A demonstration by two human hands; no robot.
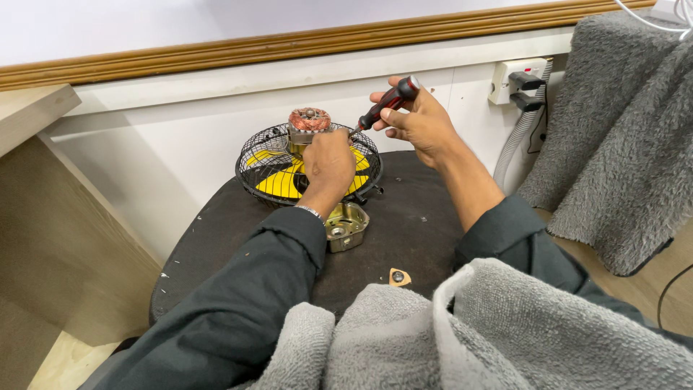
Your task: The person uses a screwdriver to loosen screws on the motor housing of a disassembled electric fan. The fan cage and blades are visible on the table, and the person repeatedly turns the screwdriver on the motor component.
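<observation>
Nearest to us: grey fleece blanket [462, 339] across our lap, both dark sleeves [238, 303] coming out over it.

Just past it, on the black round tabletop [216, 238]: a small tan triangular plate [398, 277] with a bolt head in it, lying loose near the blanket edge. Beyond that, a brass-coloured metal housing [347, 225], open side up, right beside our left wrist.

Our left hand [328, 162] is further out, knuckles toward us, closed down over the fan motor area. Fingers are hidden behind the back of the hand, so we cannot tell exactly what they pinch; it looks like they hold the motor body. The fan [309, 165] lies flat on the tabletop: black wire guard, yellow blades inside. The motor's copper winding [309, 118] sticks up above our left hand, exposed.

Our right hand [419, 119] is up and to the right of the fan, clamped around a red-and-black screwdriver [382, 105]. Handle end points up-right, shaft angles down-left toward the motor, tip close to the winding; contact unclear.

Behind: white wall panel with a white socket [516, 78] carrying dark plugs, a grey corrugated hose [516, 137] dropping from it, wooden trim [289, 47] above. Second grey blanket [621, 137] draped at right. Wooden panel at left.
</observation>
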